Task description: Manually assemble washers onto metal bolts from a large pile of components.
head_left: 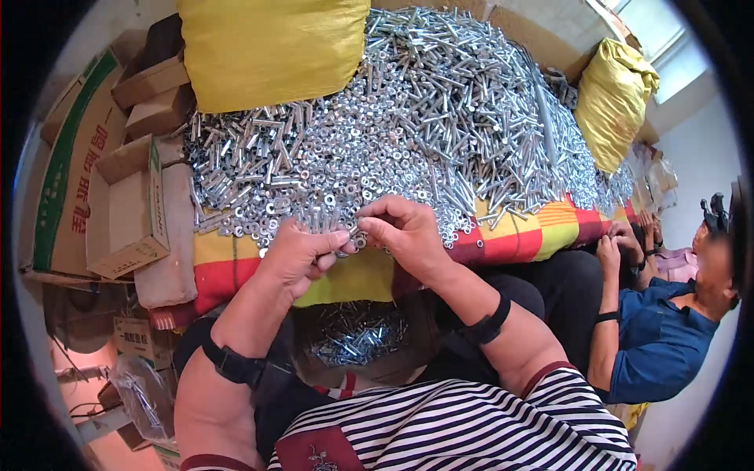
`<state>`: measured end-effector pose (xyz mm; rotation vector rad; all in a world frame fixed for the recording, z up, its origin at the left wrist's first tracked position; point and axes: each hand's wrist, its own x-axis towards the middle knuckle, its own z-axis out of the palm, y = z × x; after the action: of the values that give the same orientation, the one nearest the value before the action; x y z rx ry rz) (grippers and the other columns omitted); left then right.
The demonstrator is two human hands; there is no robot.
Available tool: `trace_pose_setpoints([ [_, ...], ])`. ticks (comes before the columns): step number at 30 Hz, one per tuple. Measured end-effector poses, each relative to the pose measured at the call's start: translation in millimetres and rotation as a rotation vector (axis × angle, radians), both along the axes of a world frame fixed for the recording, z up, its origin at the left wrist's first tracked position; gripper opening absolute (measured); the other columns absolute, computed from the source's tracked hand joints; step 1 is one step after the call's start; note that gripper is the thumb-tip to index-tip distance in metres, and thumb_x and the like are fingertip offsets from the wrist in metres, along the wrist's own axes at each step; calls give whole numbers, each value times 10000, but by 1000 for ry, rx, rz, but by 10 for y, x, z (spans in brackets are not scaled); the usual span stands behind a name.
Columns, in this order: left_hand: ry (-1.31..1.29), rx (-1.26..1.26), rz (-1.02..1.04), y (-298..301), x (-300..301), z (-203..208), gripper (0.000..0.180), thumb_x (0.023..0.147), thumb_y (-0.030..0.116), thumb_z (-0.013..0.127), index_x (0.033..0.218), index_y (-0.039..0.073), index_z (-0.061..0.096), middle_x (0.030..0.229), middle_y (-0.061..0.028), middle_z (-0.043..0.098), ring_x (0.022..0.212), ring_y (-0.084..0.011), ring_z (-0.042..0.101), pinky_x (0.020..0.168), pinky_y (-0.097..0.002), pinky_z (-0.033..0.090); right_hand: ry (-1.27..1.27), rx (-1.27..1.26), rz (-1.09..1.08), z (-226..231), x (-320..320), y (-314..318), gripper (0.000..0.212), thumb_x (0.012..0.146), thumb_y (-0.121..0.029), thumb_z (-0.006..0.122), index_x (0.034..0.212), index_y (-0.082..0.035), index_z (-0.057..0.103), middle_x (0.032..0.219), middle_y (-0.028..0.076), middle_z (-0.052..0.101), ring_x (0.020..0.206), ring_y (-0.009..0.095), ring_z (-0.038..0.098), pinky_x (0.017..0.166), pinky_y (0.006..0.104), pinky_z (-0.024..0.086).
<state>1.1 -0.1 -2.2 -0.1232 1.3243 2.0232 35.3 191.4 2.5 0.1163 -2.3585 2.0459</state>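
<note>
Near the front edge of a heap of metal fasteners, both hands are close together. My left hand (302, 255) is closed, its thumb pointing right. Short shiny metal pieces (318, 220) show just past its fingers and appear to be gripped in it; they partly blend with the heap. Thumb and forefinger of my right hand (407, 237) pinch beside a small metal ring (360, 239), a nut or washer, between the hands. Loose washers and nuts (377, 169) lie just beyond. Long bolts (471, 102) are piled at the far right, short sleeve-like pieces (251, 145) at the left.
A yellow sack (275, 51) stands behind the heap, another yellow sack (616, 102) at far right. An open carton (129, 212) is at left. Below the checked cloth (503, 245), a box holds bolts (357, 337). A co-worker in blue (656, 337) sits at right.
</note>
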Motion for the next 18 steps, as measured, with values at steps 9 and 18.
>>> trace_pose_setpoints([
  [9, -13, 57, 37, -74, -23, 51, 109, 782, 13, 670, 868, -23, 614, 724, -129, 660, 426, -71, 451, 351, -198, 258, 149, 58, 74, 46, -79, -33, 116, 848, -19, 636, 955, 6, 669, 818, 34, 624, 677, 72, 585, 599, 224, 473],
  [18, 34, -8, 25, -58, -41, 140, 105, 768, 7, 678, 845, -28, 616, 726, -121, 661, 432, -83, 471, 371, -206, 313, -6, -151, 30, 22, -43, -59, 59, 849, -11, 634, 888, 6, 674, 718, 22, 611, 648, 83, 582, 576, 226, 472],
])
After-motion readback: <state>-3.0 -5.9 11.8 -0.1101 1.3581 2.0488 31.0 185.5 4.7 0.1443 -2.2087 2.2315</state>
